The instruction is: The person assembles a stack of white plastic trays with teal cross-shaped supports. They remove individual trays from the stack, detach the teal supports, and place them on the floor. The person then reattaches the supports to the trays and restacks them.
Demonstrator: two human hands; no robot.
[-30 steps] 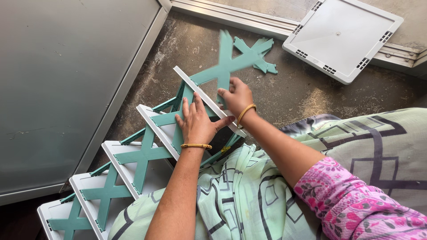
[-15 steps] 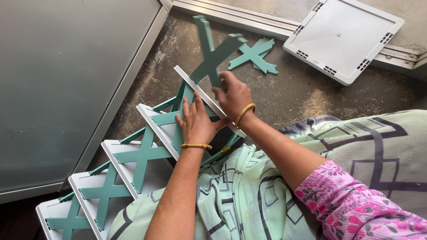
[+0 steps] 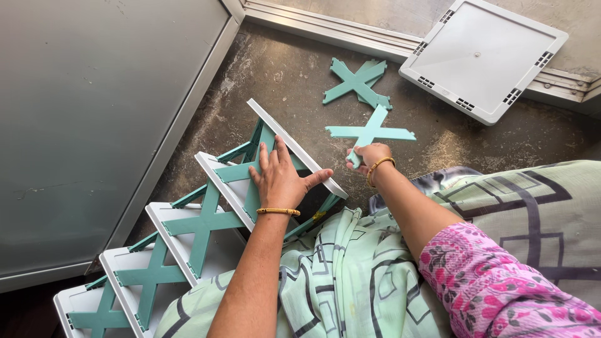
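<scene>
Four rack (image 3: 188,244) tiers stood braced; her left hand (image 3: 282,178) lay spread on top, right hand (image 3: 369,156) pinching a teal cross-brace (image 3: 370,131); spare braces (image 3: 358,82) and white shelf panel (image 3: 482,56) remained unfitted.

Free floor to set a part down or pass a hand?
Bare concrete floor lies between the grey metal panel, the white-and-teal plastic rack and the loose teal plastic crosses. Crowded around the right hand, gripping another teal cross, beside the white square tray.
</scene>
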